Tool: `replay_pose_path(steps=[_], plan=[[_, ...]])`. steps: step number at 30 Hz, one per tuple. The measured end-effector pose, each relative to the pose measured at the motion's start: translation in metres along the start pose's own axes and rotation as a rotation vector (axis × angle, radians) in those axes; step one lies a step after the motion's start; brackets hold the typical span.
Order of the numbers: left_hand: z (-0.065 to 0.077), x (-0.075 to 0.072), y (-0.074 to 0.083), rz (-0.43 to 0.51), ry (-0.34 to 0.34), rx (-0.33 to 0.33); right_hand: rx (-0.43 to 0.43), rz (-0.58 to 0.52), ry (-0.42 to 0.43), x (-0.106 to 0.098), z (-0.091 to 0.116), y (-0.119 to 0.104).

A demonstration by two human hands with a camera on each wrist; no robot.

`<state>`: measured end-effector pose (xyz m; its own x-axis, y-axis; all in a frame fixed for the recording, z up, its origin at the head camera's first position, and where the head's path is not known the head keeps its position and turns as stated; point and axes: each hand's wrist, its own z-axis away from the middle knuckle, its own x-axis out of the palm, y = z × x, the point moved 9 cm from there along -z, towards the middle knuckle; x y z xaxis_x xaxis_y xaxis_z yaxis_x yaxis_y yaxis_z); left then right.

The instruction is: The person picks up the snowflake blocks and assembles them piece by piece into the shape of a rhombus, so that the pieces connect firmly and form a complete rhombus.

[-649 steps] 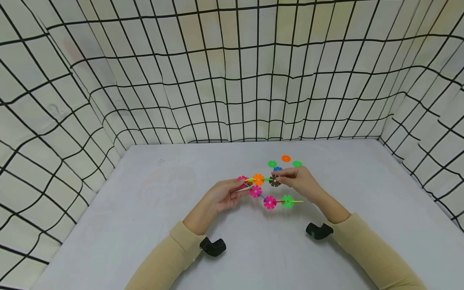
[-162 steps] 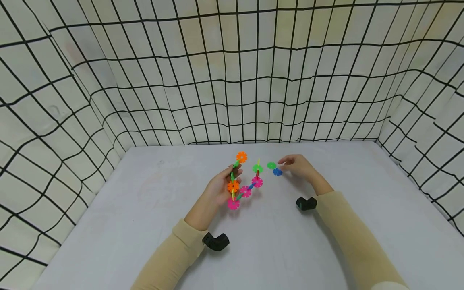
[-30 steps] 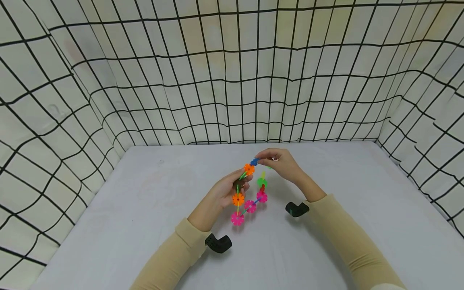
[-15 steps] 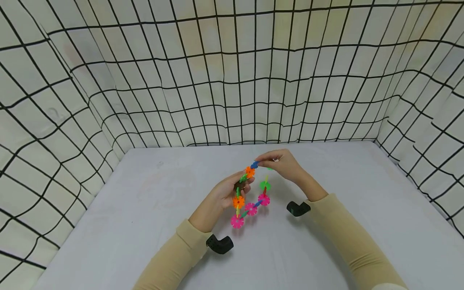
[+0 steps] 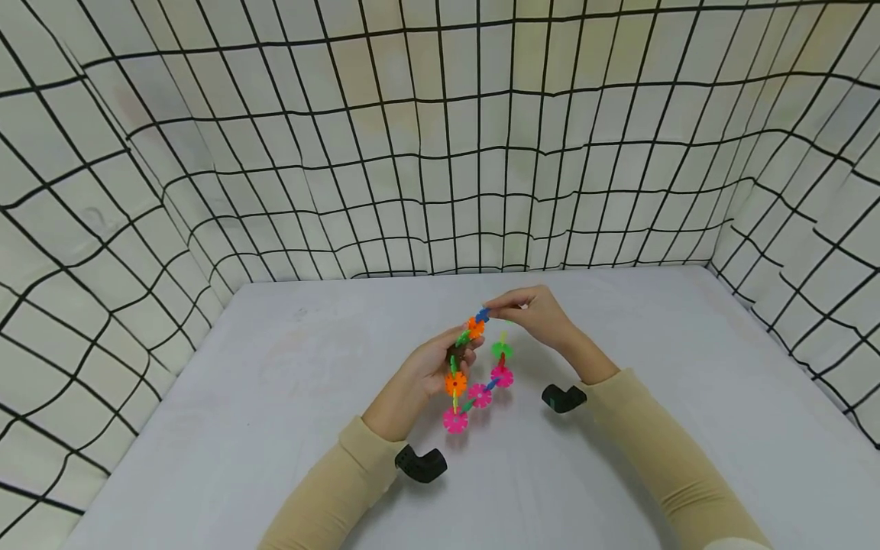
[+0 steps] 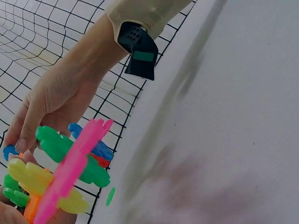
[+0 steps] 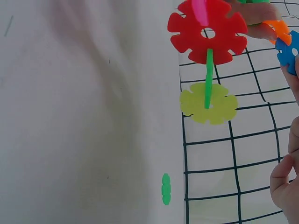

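A curved chain of slotted flower-shaped plastic discs is in my left hand (image 5: 429, 367), whose fingers grip it around the brown disc (image 5: 454, 354). From there it runs down past an orange disc to a pink disc (image 5: 455, 419), then back up to a green disc (image 5: 503, 350) and a yellow one at its free end. At the other end is a second orange disc (image 5: 476, 328). My right hand (image 5: 543, 315) pinches a blue disc (image 7: 287, 52) between thumb and fingers against that orange disc (image 7: 279, 31). Whether their slots are joined, I cannot tell.
One loose green disc (image 7: 166, 189) lies on the white tabletop (image 5: 275, 428), mostly hidden behind my right hand in the head view. Black netting (image 5: 447, 153) on white walls encloses the back and sides. A black wrist-worn device (image 5: 421, 464) sticks out from each sleeve.
The brown disc, then a green and an orange one, joined the chain. The blue disc left the table for my right hand. In the last second both hands have barely moved.
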<state>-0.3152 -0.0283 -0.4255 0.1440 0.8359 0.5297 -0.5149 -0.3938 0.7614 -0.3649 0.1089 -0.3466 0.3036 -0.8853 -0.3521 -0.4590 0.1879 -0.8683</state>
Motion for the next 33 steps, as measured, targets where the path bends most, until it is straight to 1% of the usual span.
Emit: replay_pose_path(steps=[3, 9, 13, 18, 22, 25, 28, 33], plan=[[0.0, 0.0, 0.0, -0.001, 0.001, -0.001, -0.006, 0.015, 0.006, 0.001, 0.001, 0.001], [0.003, 0.002, 0.004, -0.02, -0.046, 0.016, -0.017, 0.024, 0.028, 0.001, 0.002, 0.002], [0.003, 0.001, 0.008, -0.032, -0.064, 0.036, -0.014, 0.033, 0.046, 0.0, 0.003, 0.003], [0.003, -0.004, 0.012, -0.03, -0.057, 0.056, -0.002, 0.036, 0.067, -0.004, 0.003, 0.009], [0.002, -0.01, 0.013, -0.025, -0.027, 0.063, 0.066, -0.025, 0.09, -0.012, 0.001, 0.021], [0.002, -0.015, 0.015, -0.009, -0.008, 0.067, 0.13, -0.04, 0.091, -0.017, 0.0, 0.033], [0.002, -0.018, 0.016, 0.02, -0.007, 0.064, 0.197, 0.026, 0.076, -0.021, -0.002, 0.047], [0.003, -0.018, 0.019, 0.045, -0.024, 0.066, 0.342, 0.199, 0.012, -0.025, -0.002, 0.071]])
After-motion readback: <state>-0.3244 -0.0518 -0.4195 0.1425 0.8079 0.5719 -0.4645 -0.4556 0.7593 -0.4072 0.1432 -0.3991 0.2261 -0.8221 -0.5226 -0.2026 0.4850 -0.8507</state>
